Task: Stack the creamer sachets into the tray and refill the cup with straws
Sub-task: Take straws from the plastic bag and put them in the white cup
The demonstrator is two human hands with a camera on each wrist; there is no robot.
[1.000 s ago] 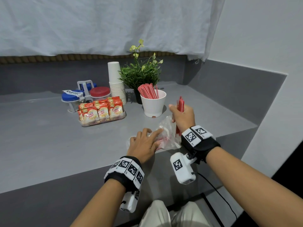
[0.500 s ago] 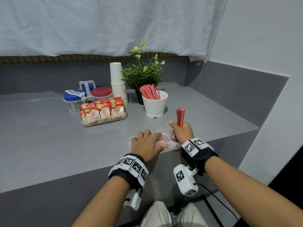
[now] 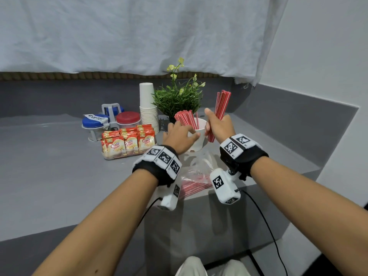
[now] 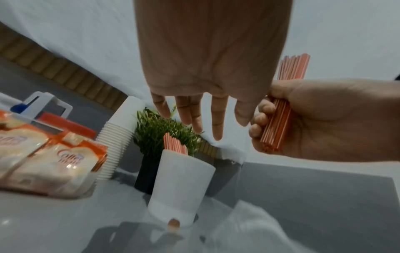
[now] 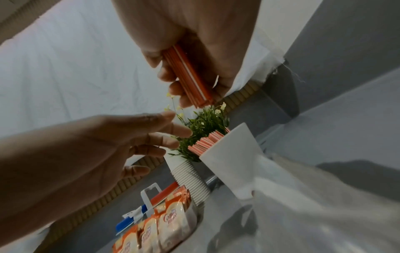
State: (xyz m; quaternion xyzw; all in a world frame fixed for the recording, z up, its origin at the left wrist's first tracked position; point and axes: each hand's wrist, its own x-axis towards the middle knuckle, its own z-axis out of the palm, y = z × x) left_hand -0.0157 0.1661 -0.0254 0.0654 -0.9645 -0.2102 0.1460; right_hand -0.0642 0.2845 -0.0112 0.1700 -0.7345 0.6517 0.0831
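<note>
A grey counter [image 3: 49,176] fills the lower left and middle of the head view. Sat on it, mid-frame: a clear tray [image 3: 127,156] packed with creamer sachets [image 3: 129,141], a white cup [image 3: 197,144] with red straws [image 3: 185,119] stuck in it, a stack of paper cups [image 3: 148,108], a potted plant [image 3: 177,98] and a rack of lidded jars [image 3: 111,122]. A crumpled plastic bag [image 3: 196,176] of straws is seen at the near edge.

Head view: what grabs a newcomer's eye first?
The bundle of red plastic straws gripped upright in the right hand, raised just right of the white straw cup. Next, the open left hand reaching at the cup's near side. Then the clear tray of orange creamer sachets to the left.
</note>
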